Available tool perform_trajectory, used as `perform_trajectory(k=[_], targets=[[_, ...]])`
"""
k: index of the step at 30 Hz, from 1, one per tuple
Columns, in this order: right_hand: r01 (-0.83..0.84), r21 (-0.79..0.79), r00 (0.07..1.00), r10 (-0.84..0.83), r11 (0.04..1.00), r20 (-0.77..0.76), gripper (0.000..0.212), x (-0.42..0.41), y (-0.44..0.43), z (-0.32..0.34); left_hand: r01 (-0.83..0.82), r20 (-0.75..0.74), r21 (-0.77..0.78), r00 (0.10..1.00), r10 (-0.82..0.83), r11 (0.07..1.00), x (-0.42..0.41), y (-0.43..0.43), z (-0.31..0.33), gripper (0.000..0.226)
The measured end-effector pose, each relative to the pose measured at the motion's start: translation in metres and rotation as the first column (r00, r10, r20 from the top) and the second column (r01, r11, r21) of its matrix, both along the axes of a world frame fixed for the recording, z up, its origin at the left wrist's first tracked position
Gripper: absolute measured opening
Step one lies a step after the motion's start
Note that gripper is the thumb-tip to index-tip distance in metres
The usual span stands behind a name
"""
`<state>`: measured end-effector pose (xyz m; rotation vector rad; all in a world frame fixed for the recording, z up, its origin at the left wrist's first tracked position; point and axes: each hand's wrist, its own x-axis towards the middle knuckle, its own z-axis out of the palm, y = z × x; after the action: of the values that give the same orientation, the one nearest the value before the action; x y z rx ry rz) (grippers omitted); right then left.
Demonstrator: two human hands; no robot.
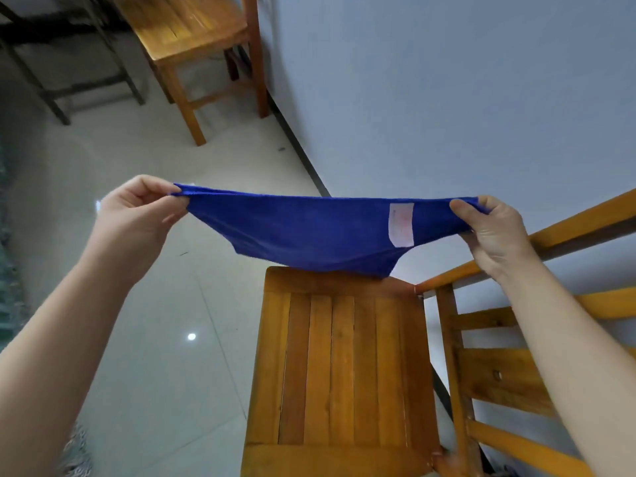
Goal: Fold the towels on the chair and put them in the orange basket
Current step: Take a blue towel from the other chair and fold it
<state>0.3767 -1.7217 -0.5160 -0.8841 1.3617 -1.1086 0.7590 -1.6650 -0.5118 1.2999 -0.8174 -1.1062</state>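
The blue towel point(309, 232) hangs in the air above the far edge of the chair point(344, 366), stretched by its top edge between the two hands. Its lower hem dips close to the wooden seat; whether it touches cannot be told.

It looks thin, light and quite limp. The top edge sags in a shallow curve and the body drapes in soft folds. It will probably hold no shape of its own, and will need a flat surface or a steady pull to crease cleanly. The cloth seems a fine plush, unlikely to slip through the fingers.

The corners are the sensible places to take hold, and that is where it is held. The left hand point(137, 211) has its grip closed in a pinch, thumb against curled fingers, on the left corner. The right hand point(492, 232) has its grip closed on the right corner, thumb on top and cloth bunched beneath.

A pale rectangular label point(401, 224) sits near the towel's right end; its print is too faint and blurred to read. No other writing shows.

A second chair point(192, 32) stands further off on the tiled floor point(155, 339), beside the wall point(447, 98). The orange basket is not in view.
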Motion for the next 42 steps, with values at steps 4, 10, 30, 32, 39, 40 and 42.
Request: perform_trajectory(k=[4,10,30,32,39,40,42], targets=[[0.09,-0.033,0.995,-0.091,0.995,-0.032,0.017,0.012,-0.013,0.009,-0.059,-0.027,-0.012,0.998,0.058,0.998,-0.006,-0.02,0.006,0.044],[0.136,-0.065,0.991,-0.134,0.989,0.026,0.03,0.015,-0.011,0.028,0.009,-0.1,-0.05,0.995,-0.014,0.999,-0.01,-0.021,0.023,0.032],[0.012,0.801,0.895,0.35,0.599,-0.276,0.028,-0.032,0.229,-0.149,-0.003,-0.057,0.776,0.996,0.075,0.63,-0.037,0.21,-0.16,0.024],[0.044,0.8,0.889,0.342,0.598,-0.305,0.032,-0.031,0.234,-0.155,-0.044,-0.022,0.803,0.994,0.103,0.594,-0.042,0.217,-0.168,0.024],[0.041,0.785,0.895,0.326,0.618,-0.303,0.025,-0.027,0.232,-0.165,-0.043,0.013,0.817,0.998,0.055,0.576,-0.046,0.211,-0.179,0.023],[0.032,0.778,0.899,0.321,0.628,-0.296,0.023,-0.027,0.229,-0.165,-0.041,0.014,0.812,0.999,0.052,0.582,-0.046,0.207,-0.18,0.023],[0.014,0.757,0.915,0.298,0.653,-0.273,0.019,-0.03,0.223,-0.169,-0.038,0.002,0.797,0.998,0.061,0.603,-0.047,0.198,-0.182,0.019]])
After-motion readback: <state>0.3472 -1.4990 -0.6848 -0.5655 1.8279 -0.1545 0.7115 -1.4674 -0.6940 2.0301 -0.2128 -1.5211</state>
